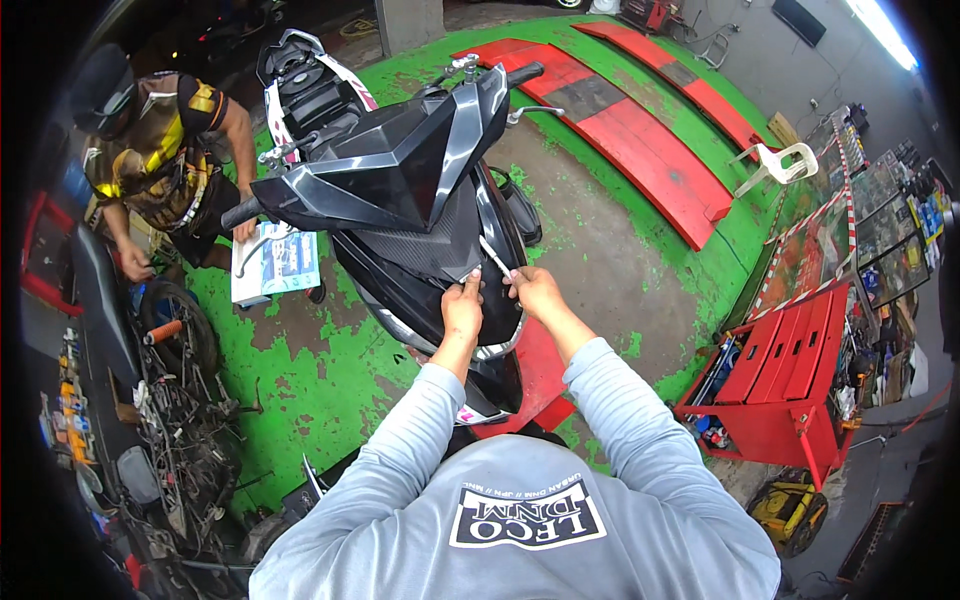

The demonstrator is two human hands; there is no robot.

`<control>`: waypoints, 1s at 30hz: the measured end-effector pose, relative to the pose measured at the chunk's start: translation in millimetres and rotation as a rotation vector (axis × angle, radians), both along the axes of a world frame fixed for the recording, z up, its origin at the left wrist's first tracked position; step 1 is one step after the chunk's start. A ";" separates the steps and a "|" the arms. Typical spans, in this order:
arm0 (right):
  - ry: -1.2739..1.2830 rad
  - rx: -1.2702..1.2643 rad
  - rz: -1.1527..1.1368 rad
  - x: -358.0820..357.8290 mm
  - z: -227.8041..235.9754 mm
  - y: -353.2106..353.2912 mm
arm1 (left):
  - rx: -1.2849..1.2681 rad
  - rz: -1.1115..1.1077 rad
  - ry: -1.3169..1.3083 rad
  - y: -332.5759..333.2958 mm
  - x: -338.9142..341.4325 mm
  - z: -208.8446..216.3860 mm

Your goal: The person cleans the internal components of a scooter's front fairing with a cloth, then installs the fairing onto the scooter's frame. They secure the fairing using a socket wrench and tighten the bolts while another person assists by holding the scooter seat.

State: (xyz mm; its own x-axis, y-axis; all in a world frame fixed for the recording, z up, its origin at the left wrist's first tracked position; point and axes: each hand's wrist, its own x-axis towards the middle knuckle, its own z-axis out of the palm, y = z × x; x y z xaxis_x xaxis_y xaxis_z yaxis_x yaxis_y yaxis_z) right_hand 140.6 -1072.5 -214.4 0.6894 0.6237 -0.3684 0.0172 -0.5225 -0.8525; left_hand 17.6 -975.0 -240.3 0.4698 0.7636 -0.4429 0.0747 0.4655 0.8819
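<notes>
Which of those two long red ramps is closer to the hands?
The wider-looking ramp, the one next to the scooter. The other ramp looks thinner and lies farther off, toward the grey wall.

Scooter (400,200) mostly black; floor (330,400) patchy green; tool cabinet (780,350) red.

the green floor (300,400) carries red ramps (640,150), a chair (782,163) and, seemingly, a cabinet (785,355).

My left arm (400,440) and right arm (630,405) stretch ahead, converging. My left hand (462,310) points forward; my right hand (540,292) angles inward just beside it, fingers (516,284) bent.
</notes>
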 end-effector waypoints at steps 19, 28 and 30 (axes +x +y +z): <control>-0.384 -0.247 0.212 -5.9 18.7 13.1 | 0.155 -0.016 0.036 6.0 -5.4 -15.3; -0.650 -0.050 0.200 -3.9 4.3 3.4 | 0.123 -0.030 0.019 2.7 -1.8 -16.3; -0.646 -0.073 0.186 -3.8 4.1 3.6 | 0.122 -0.016 0.013 4.2 -4.0 -15.4</control>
